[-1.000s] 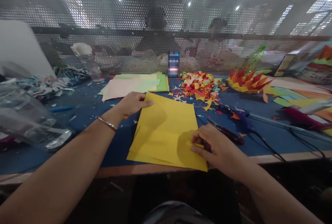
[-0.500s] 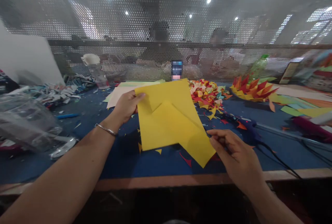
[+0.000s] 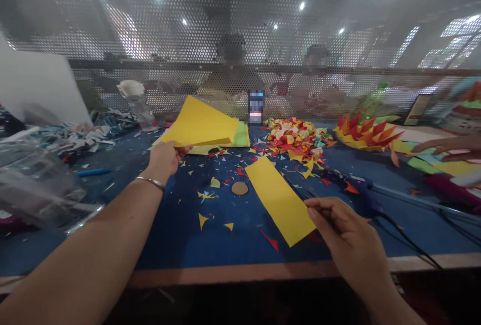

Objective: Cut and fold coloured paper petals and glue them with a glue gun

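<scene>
My left hand (image 3: 164, 159), a bangle on its wrist, is closed on the near edge of some yellow paper sheets (image 3: 201, 127) and holds them raised over a stack of pale and green paper (image 3: 238, 135) at the back of the table. My right hand (image 3: 347, 238) pinches the near right corner of a narrow yellow paper strip (image 3: 278, 198), which lies flat on the blue table top (image 3: 180, 227). Small coloured paper scraps and a brown cardboard disc (image 3: 239, 188) lie between my hands.
A heap of coloured paper cuttings (image 3: 295, 139) lies beyond the strip. A black glue gun (image 3: 351, 184) with its cable is at right. Spiky red-orange paper shapes (image 3: 366, 131) and another person's hand (image 3: 447, 147) are far right. Clear plastic (image 3: 35, 182) is at left. A perforated screen (image 3: 240, 44) closes the back.
The yellow paper has come apart: my left hand carried the larger sheets up and back to the left, while my right hand kept a narrow strip, now flat on the table.
</scene>
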`<state>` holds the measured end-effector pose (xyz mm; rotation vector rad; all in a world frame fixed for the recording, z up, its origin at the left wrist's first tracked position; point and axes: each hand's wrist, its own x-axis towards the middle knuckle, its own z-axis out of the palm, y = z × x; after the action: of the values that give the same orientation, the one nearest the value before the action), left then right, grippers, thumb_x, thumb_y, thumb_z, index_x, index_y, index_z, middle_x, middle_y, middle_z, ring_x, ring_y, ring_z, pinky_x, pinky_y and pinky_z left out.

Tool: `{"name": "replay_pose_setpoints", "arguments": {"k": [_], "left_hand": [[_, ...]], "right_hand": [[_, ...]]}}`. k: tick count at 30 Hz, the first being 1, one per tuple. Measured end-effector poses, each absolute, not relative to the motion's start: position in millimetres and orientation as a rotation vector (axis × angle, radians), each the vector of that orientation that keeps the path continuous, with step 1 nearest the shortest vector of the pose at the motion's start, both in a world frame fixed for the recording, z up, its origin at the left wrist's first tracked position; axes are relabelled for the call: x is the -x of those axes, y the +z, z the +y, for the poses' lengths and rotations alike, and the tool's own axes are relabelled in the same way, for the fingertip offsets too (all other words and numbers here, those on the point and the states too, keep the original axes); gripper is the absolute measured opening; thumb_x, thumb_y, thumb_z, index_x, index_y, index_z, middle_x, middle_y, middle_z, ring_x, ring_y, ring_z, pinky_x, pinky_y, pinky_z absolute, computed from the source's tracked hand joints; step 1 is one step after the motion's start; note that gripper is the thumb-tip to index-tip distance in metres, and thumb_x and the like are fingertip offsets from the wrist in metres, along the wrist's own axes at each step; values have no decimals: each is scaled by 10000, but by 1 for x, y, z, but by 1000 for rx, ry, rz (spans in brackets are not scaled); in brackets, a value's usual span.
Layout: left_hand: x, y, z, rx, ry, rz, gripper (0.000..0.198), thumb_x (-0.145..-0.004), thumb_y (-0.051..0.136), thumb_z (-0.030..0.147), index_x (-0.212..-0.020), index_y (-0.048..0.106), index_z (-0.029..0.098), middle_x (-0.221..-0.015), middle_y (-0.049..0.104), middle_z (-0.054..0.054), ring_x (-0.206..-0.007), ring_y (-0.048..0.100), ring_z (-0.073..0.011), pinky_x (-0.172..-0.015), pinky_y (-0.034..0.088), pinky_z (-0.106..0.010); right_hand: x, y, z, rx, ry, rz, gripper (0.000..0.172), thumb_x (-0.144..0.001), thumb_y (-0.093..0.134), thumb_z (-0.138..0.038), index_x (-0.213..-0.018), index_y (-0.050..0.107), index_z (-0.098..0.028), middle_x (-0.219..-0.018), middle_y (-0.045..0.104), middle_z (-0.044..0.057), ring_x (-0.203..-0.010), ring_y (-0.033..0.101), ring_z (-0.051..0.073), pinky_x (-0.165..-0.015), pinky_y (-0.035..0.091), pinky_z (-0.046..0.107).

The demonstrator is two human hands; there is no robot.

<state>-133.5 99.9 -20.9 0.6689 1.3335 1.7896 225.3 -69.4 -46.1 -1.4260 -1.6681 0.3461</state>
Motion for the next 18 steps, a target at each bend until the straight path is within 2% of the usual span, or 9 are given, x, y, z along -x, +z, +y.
{"name": "replay_pose_setpoints", "arguments": {"k": [3,5,7,9,12,15,18], "left_hand": [[133,-25,101,-677,1740,1321,258,-906,542,226,-1141,563,121,-1050,642,-98,-892,644,-202,-753,541,-353],[134,-27,102,-691,1723,1323,326,-906,559,317,-1184,555,147,-1160,595,-100,-959,616,-211,-801,536,-406],[137,-28,105,-705,1712,1329,251,-908,555,278,-1125,575,153,-1092,624,-90,-930,633,-197,-779,540,-363],[140,-28,112,-721,1697,1335,116,-899,534,174,-1000,586,150,-928,665,-81,-872,666,-190,-725,537,-293],[141,-28,126,-750,1652,1344,91,-861,518,93,-919,556,152,-764,667,-70,-851,690,-210,-685,535,-266],[137,-28,142,-781,1569,1359,128,-885,488,113,-988,553,151,-765,668,-68,-867,689,-207,-702,540,-271],[133,-26,156,-839,1483,1366,192,-934,458,185,-1091,563,151,-917,673,-93,-910,664,-195,-758,544,-305]], "right_hand": [[-224,-45,-70,1426,403,-1668,187,-893,538,-372,-937,647,-226,-871,697,36,-714,673,174,-658,556,273],[-223,-45,-70,1430,426,-1652,189,-889,543,-380,-934,647,-229,-886,689,35,-700,668,165,-628,566,256],[-223,-45,-70,1426,439,-1631,195,-888,543,-387,-925,650,-229,-924,676,38,-696,660,155,-590,571,234],[-223,-46,-69,1415,457,-1642,198,-884,547,-390,-907,654,-225,-952,667,44,-703,655,152,-562,573,218],[-225,-48,-67,1410,455,-1667,191,-886,552,-386,-912,652,-225,-955,662,44,-713,654,152,-586,580,221],[-227,-50,-66,1414,426,-1701,182,-897,544,-380,-931,646,-234,-962,655,38,-740,651,151,-614,580,222],[-227,-51,-66,1404,410,-1727,176,-907,530,-372,-939,642,-240,-989,643,35,-766,644,148,-601,576,210]]}}
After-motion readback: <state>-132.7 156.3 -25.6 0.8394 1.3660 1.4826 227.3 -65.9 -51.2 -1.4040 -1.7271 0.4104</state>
